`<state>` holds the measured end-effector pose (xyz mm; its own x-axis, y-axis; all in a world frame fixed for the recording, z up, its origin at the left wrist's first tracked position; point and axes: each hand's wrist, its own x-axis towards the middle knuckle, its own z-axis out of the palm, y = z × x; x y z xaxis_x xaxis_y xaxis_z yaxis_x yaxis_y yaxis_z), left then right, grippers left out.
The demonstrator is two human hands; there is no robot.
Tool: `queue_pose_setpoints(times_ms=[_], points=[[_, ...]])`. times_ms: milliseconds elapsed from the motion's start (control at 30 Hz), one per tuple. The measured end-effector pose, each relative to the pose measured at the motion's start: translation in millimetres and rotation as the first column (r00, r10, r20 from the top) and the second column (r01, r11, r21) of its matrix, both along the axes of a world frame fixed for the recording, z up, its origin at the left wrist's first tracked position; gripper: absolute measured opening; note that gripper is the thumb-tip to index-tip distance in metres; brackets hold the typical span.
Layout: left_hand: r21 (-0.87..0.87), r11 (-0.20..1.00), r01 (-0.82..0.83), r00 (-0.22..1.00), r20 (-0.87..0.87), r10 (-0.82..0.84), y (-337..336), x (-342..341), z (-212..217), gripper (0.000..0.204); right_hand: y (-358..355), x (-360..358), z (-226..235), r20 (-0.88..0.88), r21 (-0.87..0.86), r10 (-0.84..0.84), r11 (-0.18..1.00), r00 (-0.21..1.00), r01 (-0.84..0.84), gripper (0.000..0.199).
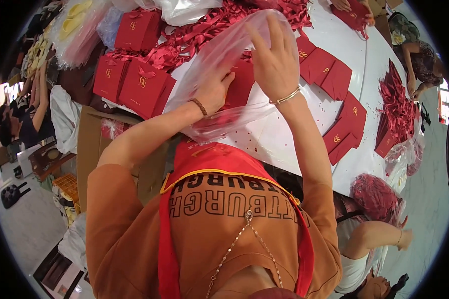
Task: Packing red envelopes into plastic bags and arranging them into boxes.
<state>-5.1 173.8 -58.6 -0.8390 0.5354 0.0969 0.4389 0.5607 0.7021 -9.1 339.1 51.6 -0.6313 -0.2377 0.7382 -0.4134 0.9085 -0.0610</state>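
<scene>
A large clear plastic bag (212, 52) is spread over the table in front of me, its film around both my hands. My left hand (213, 95), with a beaded bracelet, is closed at the edge of a red paper gift bag (242, 82) under the film; its thumb shows and most of its fingers are hidden. My right hand (276, 70), wearing a bangle, has its fingers stretched upward and apart against the plastic at the bag's far right side. More red shows low in the plastic bag, blurred by the film.
Red gift bags (143, 87) stand at the left, with a heap of red ribbon (194, 35) behind. Flat red bags (334, 79) overlap on the white table (309, 107) at right. An open cardboard box (90, 144) is at my left. Other people work around the table.
</scene>
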Motion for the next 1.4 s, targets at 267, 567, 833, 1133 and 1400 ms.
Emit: queue_pose_setpoints(times_ms=[267,567,833,1133,1400], points=[[-0.331,0.93,0.159,0.921,-0.29,-0.26,-20,-8,1,0.048,-44,41,-54,0.811,-0.125,0.16,0.987,0.562,-0.1,0.032],[-0.44,0.801,0.405,0.914,0.165,-0.371,-42,-33,19,0.077,-47,46,-51,0.928,0.027,0.029,0.989,0.371,-0.144,0.078],[-0.502,0.76,0.413,0.873,-0.019,-0.487,-40,-35,8,0.088,-45,58,-82,0.808,0.237,-0.128,0.964,0.575,-0.118,0.087],[-0.632,0.662,0.403,0.844,-0.022,-0.536,-37,-34,43,0.083,-39,53,-42,0.835,-0.031,0.138,0.978,0.533,-0.204,0.06],[-0.545,0.715,0.439,0.858,0.016,-0.514,-25,-37,60,0.052,10,52,51,0.391,-0.815,0.712,0.562,0.583,-0.14,0.038]])
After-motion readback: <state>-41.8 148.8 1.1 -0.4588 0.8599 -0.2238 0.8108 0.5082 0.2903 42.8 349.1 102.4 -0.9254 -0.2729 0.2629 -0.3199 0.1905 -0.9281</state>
